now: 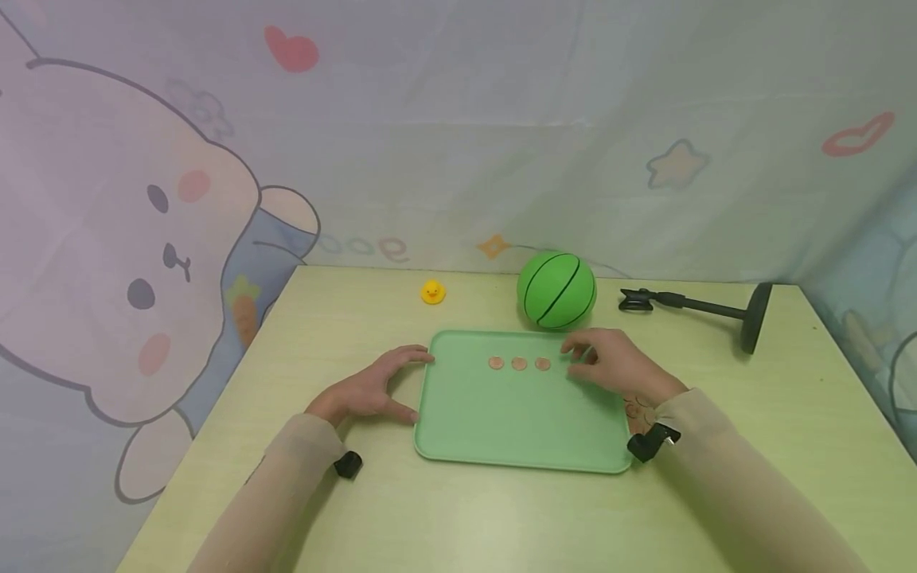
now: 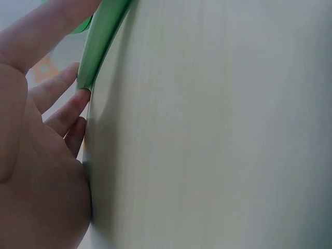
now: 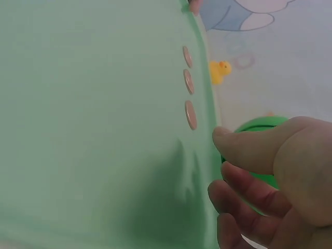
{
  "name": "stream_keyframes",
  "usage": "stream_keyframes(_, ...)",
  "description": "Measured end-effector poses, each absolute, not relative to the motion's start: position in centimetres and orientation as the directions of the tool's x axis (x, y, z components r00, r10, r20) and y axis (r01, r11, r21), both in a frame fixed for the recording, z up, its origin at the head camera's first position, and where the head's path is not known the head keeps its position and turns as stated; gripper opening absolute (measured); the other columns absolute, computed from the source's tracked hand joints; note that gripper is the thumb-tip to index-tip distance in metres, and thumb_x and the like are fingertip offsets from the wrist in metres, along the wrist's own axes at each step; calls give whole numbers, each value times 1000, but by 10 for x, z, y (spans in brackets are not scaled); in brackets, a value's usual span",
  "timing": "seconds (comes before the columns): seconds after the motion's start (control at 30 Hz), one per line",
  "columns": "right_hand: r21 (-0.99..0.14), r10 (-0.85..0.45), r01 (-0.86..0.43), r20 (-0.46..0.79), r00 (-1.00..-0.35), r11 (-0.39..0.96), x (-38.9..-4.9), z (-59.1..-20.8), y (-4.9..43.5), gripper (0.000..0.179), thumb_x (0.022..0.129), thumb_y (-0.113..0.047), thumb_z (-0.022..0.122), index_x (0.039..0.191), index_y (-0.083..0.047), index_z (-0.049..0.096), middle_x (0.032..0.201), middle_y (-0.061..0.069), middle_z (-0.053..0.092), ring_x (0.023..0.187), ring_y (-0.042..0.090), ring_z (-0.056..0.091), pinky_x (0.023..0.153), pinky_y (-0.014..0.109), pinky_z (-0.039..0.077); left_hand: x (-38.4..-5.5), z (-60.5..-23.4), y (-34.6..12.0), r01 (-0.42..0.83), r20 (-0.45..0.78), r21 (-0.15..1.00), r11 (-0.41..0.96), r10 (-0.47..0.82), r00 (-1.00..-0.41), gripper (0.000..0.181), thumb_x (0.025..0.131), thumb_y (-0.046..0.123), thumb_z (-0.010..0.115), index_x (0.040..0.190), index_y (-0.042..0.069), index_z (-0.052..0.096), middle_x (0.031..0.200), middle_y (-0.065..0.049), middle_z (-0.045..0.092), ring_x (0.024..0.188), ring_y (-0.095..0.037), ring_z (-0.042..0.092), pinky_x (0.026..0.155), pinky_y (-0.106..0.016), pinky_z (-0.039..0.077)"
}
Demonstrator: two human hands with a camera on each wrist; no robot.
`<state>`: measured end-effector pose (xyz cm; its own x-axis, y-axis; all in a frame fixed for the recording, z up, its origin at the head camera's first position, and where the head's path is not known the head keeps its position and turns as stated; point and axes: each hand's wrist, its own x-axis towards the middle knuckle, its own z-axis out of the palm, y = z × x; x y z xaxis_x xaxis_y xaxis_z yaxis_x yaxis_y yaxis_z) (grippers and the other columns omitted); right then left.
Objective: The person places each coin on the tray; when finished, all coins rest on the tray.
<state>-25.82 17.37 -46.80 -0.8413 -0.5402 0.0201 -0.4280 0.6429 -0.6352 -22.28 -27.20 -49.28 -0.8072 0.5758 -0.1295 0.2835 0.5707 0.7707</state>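
A light green tray [image 1: 523, 414] lies on the table. Three copper-coloured coins [image 1: 519, 364] sit in a row near its far edge. My left hand [image 1: 372, 388] is at the tray's left side, thumb and fingers spread, fingertips right at the rim [image 2: 96, 57]. Over the tray's far right part is my right hand [image 1: 609, 362], its fingers loosely bent. Nothing shows between that thumb and the fingers [image 3: 249, 194], and the nearest coin [image 3: 191, 114] lies just beyond them. More coins [image 1: 634, 415] are beside the tray's right edge, partly hidden by my right wrist.
Behind the tray stands a green ball [image 1: 557, 290] with black lines. A small yellow duck [image 1: 433, 292] is at the back left. A black stand [image 1: 705, 306] with a round base lies on its side at the back right. A printed cloth [image 1: 444, 159] hangs behind the table.
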Motion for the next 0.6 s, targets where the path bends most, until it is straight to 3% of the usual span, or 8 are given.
stream_keyframes(0.3,-609,-546,-472,74,-834,638,-252,-463,211,25,95,-9,78,119,-4,73,104,8,73,91,21,71,80,40,59,-225,-495,-273,291,-122,768,571,576,-808,93,75,30,96,154,22,48,170,-7,28,159,-36,18,127,-64,13)
stream_keyframes(0.6,-593,-515,-439,47,-856,675,-243,-461,240,24,96,-9,75,119,-4,74,104,5,73,91,19,70,79,38,58,-224,-494,-273,267,-146,768,581,566,-812,93,75,31,96,154,24,48,171,-5,26,159,-35,16,127,-65,13)
